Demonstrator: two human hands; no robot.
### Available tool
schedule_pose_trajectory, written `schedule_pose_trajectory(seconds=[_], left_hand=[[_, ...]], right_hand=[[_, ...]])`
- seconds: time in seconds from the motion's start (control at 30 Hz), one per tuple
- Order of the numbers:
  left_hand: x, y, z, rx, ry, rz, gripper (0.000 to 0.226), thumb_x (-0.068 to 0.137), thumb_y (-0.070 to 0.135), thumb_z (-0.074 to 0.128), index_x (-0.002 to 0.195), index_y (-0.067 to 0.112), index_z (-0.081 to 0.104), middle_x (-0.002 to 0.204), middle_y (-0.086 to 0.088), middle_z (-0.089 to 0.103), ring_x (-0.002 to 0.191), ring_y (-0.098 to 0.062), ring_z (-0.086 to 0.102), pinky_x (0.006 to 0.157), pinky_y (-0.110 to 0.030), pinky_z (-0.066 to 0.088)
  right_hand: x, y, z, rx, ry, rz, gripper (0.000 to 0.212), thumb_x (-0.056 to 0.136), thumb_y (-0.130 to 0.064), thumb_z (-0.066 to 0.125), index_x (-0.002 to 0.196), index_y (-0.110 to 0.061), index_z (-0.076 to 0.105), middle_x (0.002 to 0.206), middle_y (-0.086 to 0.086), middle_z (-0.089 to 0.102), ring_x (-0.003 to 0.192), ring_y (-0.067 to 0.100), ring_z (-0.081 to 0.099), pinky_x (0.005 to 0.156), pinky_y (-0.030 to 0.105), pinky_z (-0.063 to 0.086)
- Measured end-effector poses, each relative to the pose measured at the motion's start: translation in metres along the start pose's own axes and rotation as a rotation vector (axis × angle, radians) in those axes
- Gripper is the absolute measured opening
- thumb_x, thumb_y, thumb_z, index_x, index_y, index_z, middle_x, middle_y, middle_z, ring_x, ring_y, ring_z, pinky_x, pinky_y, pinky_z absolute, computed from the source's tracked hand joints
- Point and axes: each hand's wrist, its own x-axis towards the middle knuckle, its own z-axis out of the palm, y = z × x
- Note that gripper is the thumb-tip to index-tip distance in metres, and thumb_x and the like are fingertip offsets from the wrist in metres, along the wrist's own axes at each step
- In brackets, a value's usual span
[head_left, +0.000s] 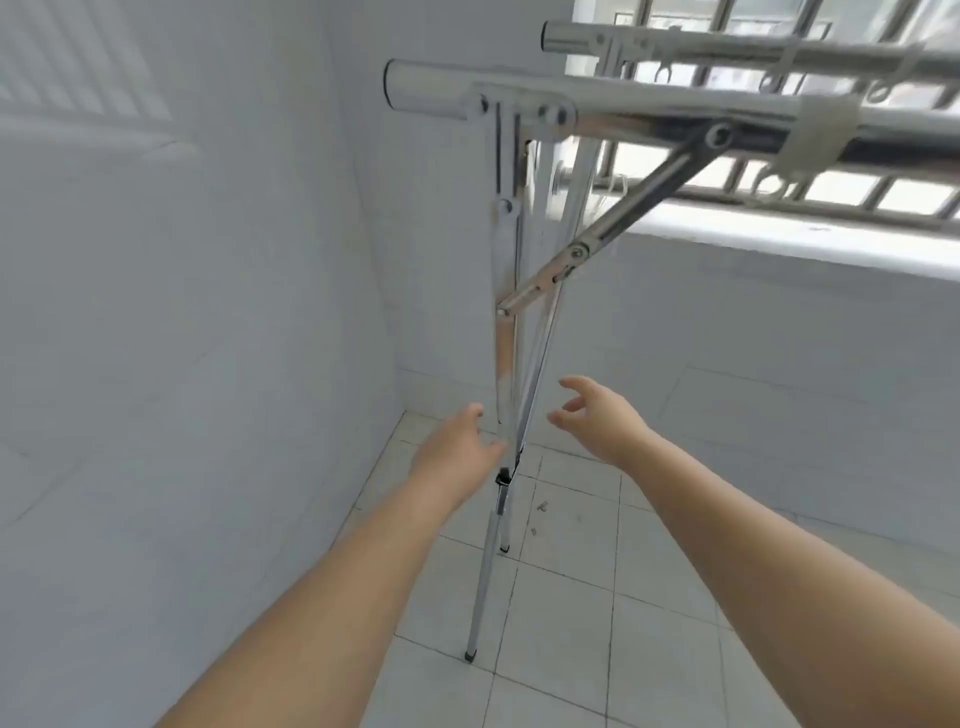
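Note:
A folding metal drying rack (506, 270) stands in the corner, with crossed chrome legs reaching the tiled floor and horizontal bars (675, 111) at the top right. My left hand (460, 444) reaches forward just left of the legs, fingers relaxed and holding nothing. My right hand (597, 415) is stretched out just right of the legs, fingers spread and slightly bent, also holding nothing. Both hands are close to the legs but apart from them.
White tiled walls (182, 338) close in on the left and behind the rack. A barred window (779, 182) with a sill runs along the right. The white tile floor (571, 597) carries a few small bits of debris near the rack's feet.

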Motion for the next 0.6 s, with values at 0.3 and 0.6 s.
schedule_pose_trajectory(seconds=[0.3,0.6], left_hand=[[0.032,0.006,0.009,0.04,-0.016,0.185,0.019,0.088,0.038,0.05,0.107,0.034,0.052,0.076,0.014,0.045,0.082,-0.02,0.054,0.068,-0.033,0.043],[0.05,0.012,0.004,-0.007,-0.021,0.163,0.009,0.089,0.034,0.054,0.097,0.031,0.053,0.09,0.007,0.055,0.09,-0.023,0.058,0.071,-0.034,0.044]], right_hand=[[0.052,-0.022,-0.007,0.247,0.11,0.103,0.06,0.094,-0.037,0.054,0.148,-0.029,0.029,0.132,0.001,0.057,0.082,0.011,0.06,0.062,0.024,0.047],[0.099,-0.038,-0.013,0.319,0.063,0.062,0.038,0.096,-0.021,0.047,0.133,-0.025,0.047,0.086,-0.003,0.063,0.08,0.025,0.064,0.087,0.05,0.057]])
